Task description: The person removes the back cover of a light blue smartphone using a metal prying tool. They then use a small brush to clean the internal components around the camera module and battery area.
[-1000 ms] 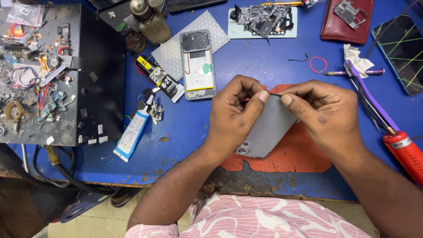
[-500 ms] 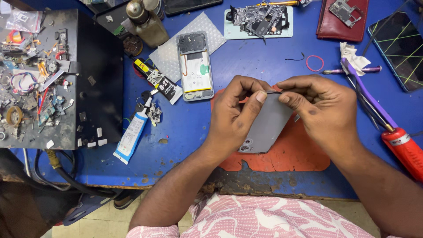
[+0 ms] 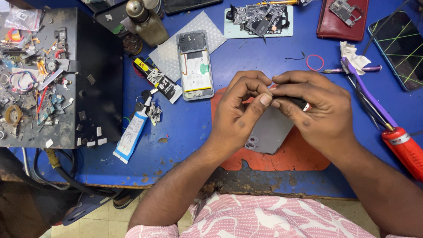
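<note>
Both hands pinch the top edge of a grey back cover over the orange mat

Since a second ago the left hand (image 3: 240, 110) and right hand (image 3: 319, 112) have crept closer, fingertips now meeting on the cover (image 3: 269, 132), which has tilted little; the peeling or pressing there seems to go on. What the fingers grip is hidden; a red-white scrap peeks out beside the right hand. Mat (image 3: 299, 156) lies on the counter (image 3: 185, 128), open phone (image 3: 194, 65) beyond

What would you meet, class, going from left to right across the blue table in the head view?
Black metal parts tray → white glue tube → opened phone body → left hand → right hand → red-handled soldering iron.
</note>
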